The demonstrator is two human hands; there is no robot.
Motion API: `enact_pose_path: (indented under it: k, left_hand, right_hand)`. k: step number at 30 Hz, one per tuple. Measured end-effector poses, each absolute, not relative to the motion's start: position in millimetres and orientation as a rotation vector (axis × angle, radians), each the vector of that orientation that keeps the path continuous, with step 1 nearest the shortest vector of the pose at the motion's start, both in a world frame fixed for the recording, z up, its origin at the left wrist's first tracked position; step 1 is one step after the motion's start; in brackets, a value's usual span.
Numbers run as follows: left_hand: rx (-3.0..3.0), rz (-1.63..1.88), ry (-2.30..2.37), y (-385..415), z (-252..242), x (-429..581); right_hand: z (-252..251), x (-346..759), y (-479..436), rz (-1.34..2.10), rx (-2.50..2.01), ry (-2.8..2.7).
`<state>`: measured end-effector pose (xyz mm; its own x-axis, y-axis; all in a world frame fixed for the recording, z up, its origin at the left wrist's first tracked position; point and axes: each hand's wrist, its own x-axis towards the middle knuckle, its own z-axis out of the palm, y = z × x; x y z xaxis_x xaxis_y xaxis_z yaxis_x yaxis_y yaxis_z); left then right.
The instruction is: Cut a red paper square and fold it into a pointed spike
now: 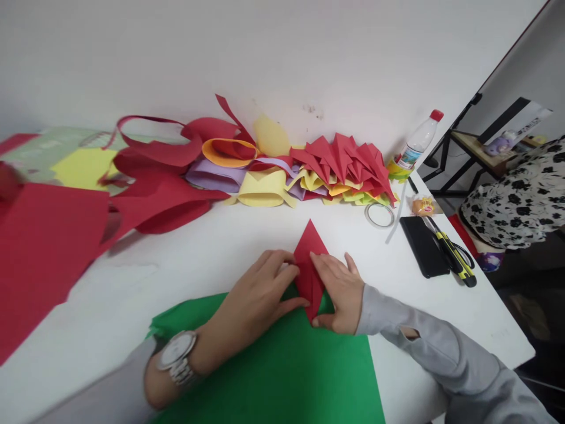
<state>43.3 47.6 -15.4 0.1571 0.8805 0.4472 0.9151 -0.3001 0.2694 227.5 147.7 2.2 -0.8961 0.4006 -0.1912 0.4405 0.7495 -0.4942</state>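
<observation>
A small red paper (309, 241), folded into a narrow diamond, lies flat with its lower part over a green sheet (282, 371). My left hand (260, 294), with a silver watch on the wrist, presses the diamond's left edge with bent fingertips, its thumb near the lower middle. From the right, my right hand (341, 291) holds the paper down, fingers close together on its upper right part and thumb at the bottom tip. A centre crease runs down between the two hands.
Folded red pieces (346, 159), curled paper shapes (262, 188) and large red sheets (53, 235) line the wall side. At right are a bottle (417, 144), tape roll (379, 215), black phone (424, 247), yellow cutter (457, 259), and a person's floral clothing (521, 194).
</observation>
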Motion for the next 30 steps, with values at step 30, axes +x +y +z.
enact_pose_path:
  k: [30]
  left_hand:
    - [-2.461, -0.372, -1.583, 40.9, -29.0, 55.0]
  right_hand:
    - [2.5, 232.4, 152.9, -0.835, 0.626, 2.998]
